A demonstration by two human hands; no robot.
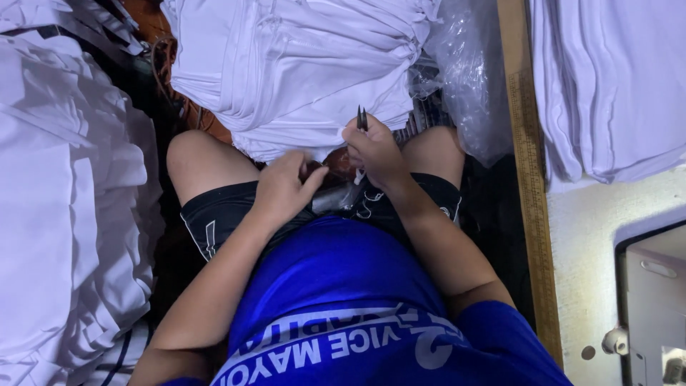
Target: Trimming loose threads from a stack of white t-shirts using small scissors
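Observation:
I sit with bare knees and black shorts, a stack of folded white garments (300,64) resting in front of my lap. My right hand (375,154) is closed around small thread snips (361,118) whose dark blades point up at the stack's near edge. My left hand (286,187) lies over my lap by the lower edge of the stack, fingers curled and thumb out toward the right hand. What its fingers pinch is hidden.
A heap of white cloth (64,200) fills the left side. Another white stack (607,86) lies on a table at the right, past a wooden ruler (529,164). Crinkled clear plastic (468,71) sits beside the ruler. A sewing machine part (654,307) shows at the lower right.

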